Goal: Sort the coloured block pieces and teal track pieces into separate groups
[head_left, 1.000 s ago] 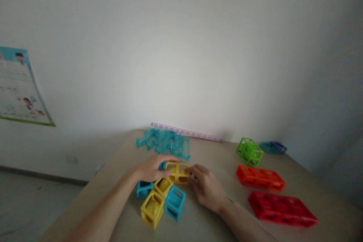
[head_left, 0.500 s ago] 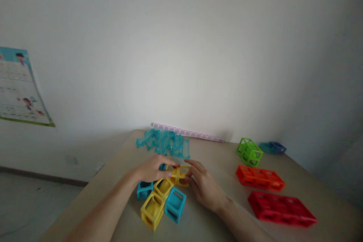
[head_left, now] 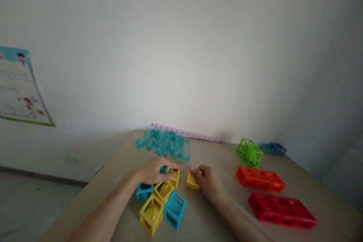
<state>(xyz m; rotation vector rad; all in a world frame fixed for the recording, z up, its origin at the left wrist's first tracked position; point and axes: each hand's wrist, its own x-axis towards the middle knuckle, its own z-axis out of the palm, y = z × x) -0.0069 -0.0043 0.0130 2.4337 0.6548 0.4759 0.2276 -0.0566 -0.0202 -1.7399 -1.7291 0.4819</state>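
A cluster of hollow yellow and cyan cubes (head_left: 162,204) lies on the tan table (head_left: 198,219) in front of me. My left hand (head_left: 154,171) rests over the cluster's far end, fingers laid on a yellow cube (head_left: 173,176). My right hand (head_left: 208,181) is closed on a single yellow cube (head_left: 192,180) held just right of the cluster, a small gap between it and the rest.
A heap of clear cyan pieces (head_left: 164,143) and a lilac strip (head_left: 187,132) lie at the table's far edge by the wall. A green cube (head_left: 249,152), a blue piece (head_left: 272,148), an orange block row (head_left: 260,179) and a red block row (head_left: 282,209) sit to the right.
The yellow cube at the cluster's far end has come apart from it. My right hand has drawn it a little to the right, while my left hand stayed on the cluster.
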